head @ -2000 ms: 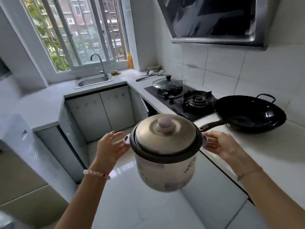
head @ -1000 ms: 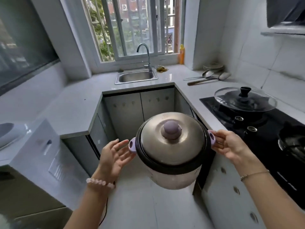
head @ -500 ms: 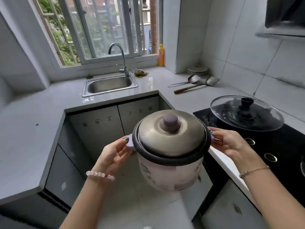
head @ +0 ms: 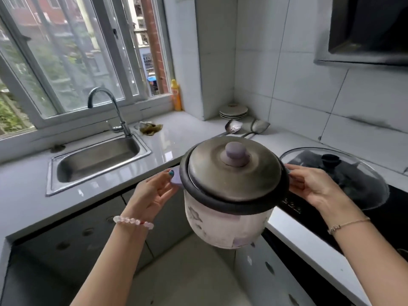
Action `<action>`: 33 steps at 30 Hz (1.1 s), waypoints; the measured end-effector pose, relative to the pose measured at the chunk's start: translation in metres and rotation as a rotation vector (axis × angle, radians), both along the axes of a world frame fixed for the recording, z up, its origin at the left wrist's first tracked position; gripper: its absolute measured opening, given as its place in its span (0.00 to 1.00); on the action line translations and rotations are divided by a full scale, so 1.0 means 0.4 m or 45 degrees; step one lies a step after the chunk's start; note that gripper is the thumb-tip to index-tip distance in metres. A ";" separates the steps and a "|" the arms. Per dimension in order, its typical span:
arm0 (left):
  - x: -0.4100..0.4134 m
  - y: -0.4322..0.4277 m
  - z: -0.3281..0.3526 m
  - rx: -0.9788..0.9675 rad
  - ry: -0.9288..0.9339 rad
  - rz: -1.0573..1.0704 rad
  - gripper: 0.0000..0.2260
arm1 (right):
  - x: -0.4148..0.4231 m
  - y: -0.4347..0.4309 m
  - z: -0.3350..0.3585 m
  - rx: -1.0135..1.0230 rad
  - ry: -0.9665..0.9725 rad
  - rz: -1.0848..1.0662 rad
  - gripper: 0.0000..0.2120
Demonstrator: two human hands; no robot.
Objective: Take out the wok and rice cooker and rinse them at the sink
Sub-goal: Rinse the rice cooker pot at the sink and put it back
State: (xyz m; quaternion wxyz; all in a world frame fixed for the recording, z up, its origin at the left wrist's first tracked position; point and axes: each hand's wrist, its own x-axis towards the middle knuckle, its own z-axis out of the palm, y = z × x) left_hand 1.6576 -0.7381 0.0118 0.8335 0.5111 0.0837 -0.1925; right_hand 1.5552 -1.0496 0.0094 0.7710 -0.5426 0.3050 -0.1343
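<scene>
Person's standing in the kitchen corner with the rice cooker (head: 229, 213) held up in the air, over the floor and just in front of the counter (head: 26, 195) edge. It's tipped a little to its right, metal lid (head: 234, 173) on, purple knob (head: 237, 153) on top. Left hand (head: 152, 193) has the lilac side handle, thumb on top and fingers (head: 163, 202) underneath. Right hand (head: 313, 186) is on the opposite side, fingers curled around the rim there, though the handle itself is hidden. The steel sink (head: 99, 157) and its faucet (head: 120, 120) are off to the left under the window. On the right a glass lid (head: 344, 173) sits on the black stove (head: 375, 228). Stack of plates (head: 233, 111) in the far corner, yellow bottle (head: 176, 96) by the window.
</scene>
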 end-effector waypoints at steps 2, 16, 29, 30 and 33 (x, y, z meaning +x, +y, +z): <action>0.068 -0.030 0.001 -0.031 0.022 -0.015 0.06 | 0.058 -0.023 -0.001 -0.015 -0.019 -0.054 0.14; 0.617 -0.332 -0.031 0.039 0.095 -0.239 0.05 | 0.484 -0.275 -0.021 -0.287 0.075 -0.164 0.12; 0.971 -0.649 -0.095 0.125 0.083 -0.695 0.05 | 0.613 -0.422 -0.067 -0.305 0.292 -0.542 0.12; 0.992 -0.676 -0.105 0.124 0.078 -0.752 0.05 | 0.616 -0.424 -0.072 -0.281 0.301 -0.577 0.13; 1.061 -0.743 -0.134 0.133 0.048 -0.897 0.06 | 0.633 -0.431 -0.093 -0.241 0.360 -0.691 0.14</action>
